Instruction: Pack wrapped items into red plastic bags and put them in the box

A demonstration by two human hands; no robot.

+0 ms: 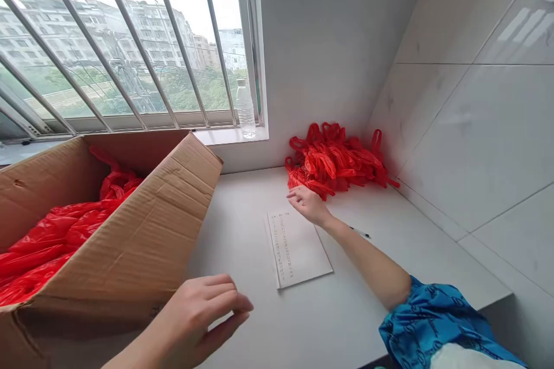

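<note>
My left hand (208, 317) hovers over the front of the white counter, just right of the cardboard box. Its fingers are loosely bent with a gap to the thumb, and nothing is in them. My right hand (306, 203) reaches across the far edge of a notepad (303, 253), close in front of a pile of red plastic bags (333, 158). Its fingers are slightly curled and look empty; whether they touch a bag is hard to see. Handwritten columns run down the left side of the pad. A pen (360, 232) lies partly behind my right forearm.
On the left stands an open cardboard box (142, 230) with red plastic bags (64, 230) inside. A clear bottle (246, 109) is on the sill by the barred window. Tiled wall (489, 127) bounds the white counter (242, 202) at the right.
</note>
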